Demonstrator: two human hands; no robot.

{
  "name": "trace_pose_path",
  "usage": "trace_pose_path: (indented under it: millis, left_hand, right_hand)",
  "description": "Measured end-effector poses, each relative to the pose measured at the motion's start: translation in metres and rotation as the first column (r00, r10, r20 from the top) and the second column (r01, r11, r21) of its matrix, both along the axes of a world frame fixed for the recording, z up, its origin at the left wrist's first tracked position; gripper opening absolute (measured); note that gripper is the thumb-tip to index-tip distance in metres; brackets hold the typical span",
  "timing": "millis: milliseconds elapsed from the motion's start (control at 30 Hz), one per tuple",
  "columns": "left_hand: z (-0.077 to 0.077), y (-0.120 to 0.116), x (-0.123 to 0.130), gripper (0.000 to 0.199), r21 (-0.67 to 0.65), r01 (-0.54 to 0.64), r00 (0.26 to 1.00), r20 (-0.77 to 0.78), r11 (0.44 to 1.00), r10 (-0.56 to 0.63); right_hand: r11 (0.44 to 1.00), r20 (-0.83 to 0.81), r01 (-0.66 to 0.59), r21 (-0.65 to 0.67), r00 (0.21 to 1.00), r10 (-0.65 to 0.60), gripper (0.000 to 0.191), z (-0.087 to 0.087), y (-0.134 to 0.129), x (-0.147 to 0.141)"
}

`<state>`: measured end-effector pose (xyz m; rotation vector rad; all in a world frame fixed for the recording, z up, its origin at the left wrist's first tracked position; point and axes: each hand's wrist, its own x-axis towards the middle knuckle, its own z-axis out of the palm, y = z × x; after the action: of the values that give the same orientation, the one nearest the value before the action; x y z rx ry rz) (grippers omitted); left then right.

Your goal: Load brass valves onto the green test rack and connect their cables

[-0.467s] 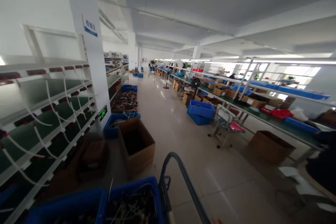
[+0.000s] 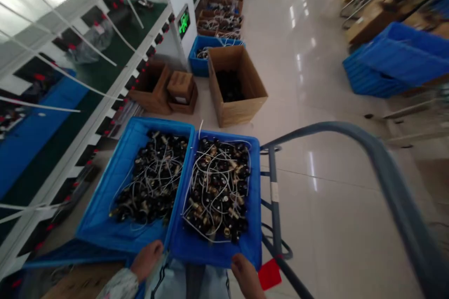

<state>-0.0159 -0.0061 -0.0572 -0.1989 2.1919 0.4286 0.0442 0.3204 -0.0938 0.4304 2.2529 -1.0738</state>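
Observation:
Two blue crates stand side by side low in front of me, a left crate [image 2: 101,233] and a right crate [image 2: 255,224]. Both hold many black parts [image 2: 220,182] with brass-coloured fittings and thin white tubes. My left hand [image 2: 147,260] is by the left crate's near rim, close to where the crates meet. At the right crate's near right corner is my right hand [image 2: 246,276]. Each hand shows mostly its back and thumb; the other fingers are hidden, so a grip cannot be made out. A grey tubular cart handle [image 2: 336,127] rises beside the right crate.
Shelving [image 2: 115,98] with dangling white tubes runs along the left. Beyond the crates stands an open cardboard box [image 2: 242,110], with smaller boxes [image 2: 180,88] beside it. Stacked blue bins [image 2: 393,63] are across the aisle floor [image 2: 315,205]. A red tag [image 2: 269,274] hangs by the cart.
My view has tipped down and closer to the crates. Both hands now show at their near edges; earlier only a sliver of a hand showed by the cart handle.

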Motion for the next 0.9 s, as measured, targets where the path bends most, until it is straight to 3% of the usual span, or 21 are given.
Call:
trace_pose_path:
  millis: [167,333,467,600,700,767,833,900]
  left_hand:
    - [-0.076,-0.013,-0.045,0.030,-0.002,-0.072,0.996,-0.061,0.997,0.072]
    - [-0.122,-0.052,-0.100,0.031,-0.130,-0.157,0.968,-0.215,0.979,0.127]
    - [-0.150,-0.098,-0.150,0.029,-0.201,-0.186,0.941,-0.319,0.962,0.115]
    - [-0.183,-0.125,-0.206,0.071,-0.234,-0.211,0.899,-0.428,0.949,0.094]
    - [-0.210,-0.123,-0.245,0.098,-0.253,-0.293,0.877,-0.456,0.922,0.153]
    - [-0.226,-0.113,-0.261,0.102,-0.292,-0.266,0.887,-0.447,0.919,0.115]
    - [-0.240,-0.101,-0.268,0.095,-0.349,-0.162,0.880,-0.474,0.923,-0.024]
    - [-0.248,-0.094,-0.267,0.075,-0.387,-0.098,0.832,-0.537,0.917,-0.138]
  right_hand:
    - [0.997,0.140,0.005,0.073,0.990,-0.015,0.021,-0.091,0.023,-0.048]
    - [0.987,0.113,0.043,0.154,0.992,-0.060,0.027,-0.144,0.034,-0.102]
    - [0.991,0.086,0.054,0.126,0.994,-0.065,0.036,-0.163,0.028,-0.125]
    - [0.933,-0.073,0.175,0.314,0.984,-0.160,0.053,-0.173,0.019,-0.124]
    - [0.923,-0.022,0.269,0.274,0.962,-0.273,0.056,-0.182,0.014,-0.112]
    - [0.941,0.083,0.265,0.210,0.954,-0.287,0.054,-0.188,0.011,-0.100]
    - [0.953,0.149,0.232,0.196,0.953,-0.263,0.053,-0.191,0.008,-0.089]
    - [0.947,0.143,0.218,0.237,0.956,-0.256,0.057,-0.189,0.005,-0.081]
